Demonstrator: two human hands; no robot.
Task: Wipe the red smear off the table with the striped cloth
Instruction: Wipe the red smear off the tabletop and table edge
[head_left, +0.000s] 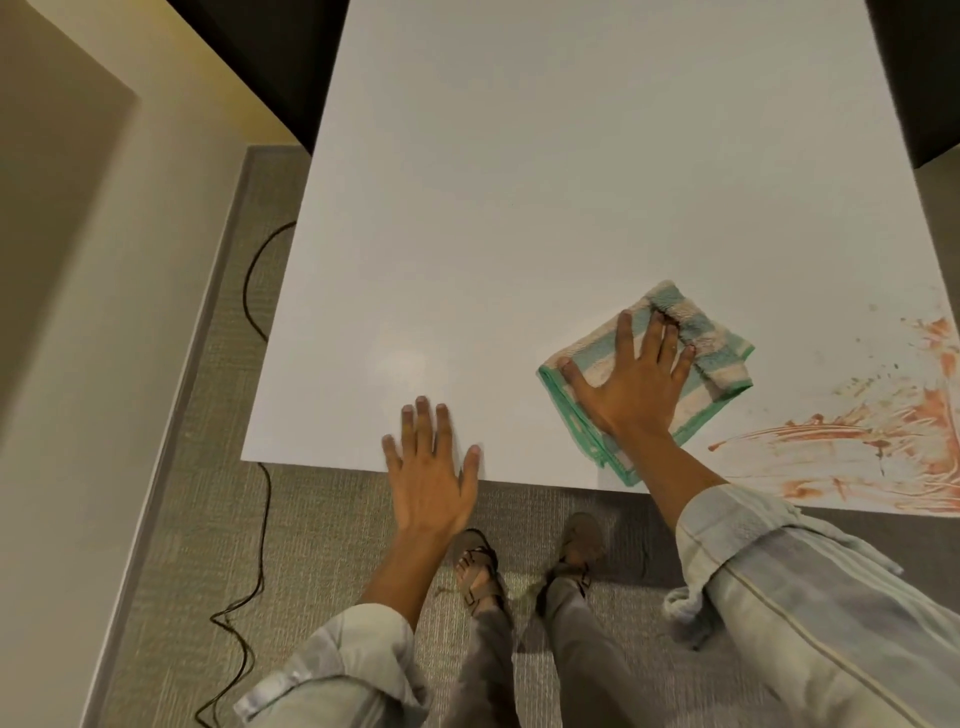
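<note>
Right hand (631, 382): grip spread flat, pressing the striped cloth (660, 374) onto the tabletop (519, 182). Left hand (428, 475): grip spread, empty, braced at the near edge. Red smear (893, 441) at four o'clock from the cloth, near but apart, largely unwiped. Most wiping apparently left.

The red smear (883, 447) runs off the right edge of the picture, so its full spread cannot be told. The right hand (631, 384) lies flat on the striped cloth (691, 364) and hides the cloth's middle. The bench (519, 182) is cut off at the top and at the right. The black cable (260, 519) passes under the bench's left corner and leaves the picture at the bottom. Both sleeves (810, 597) are cut off at the lower edge.
</note>
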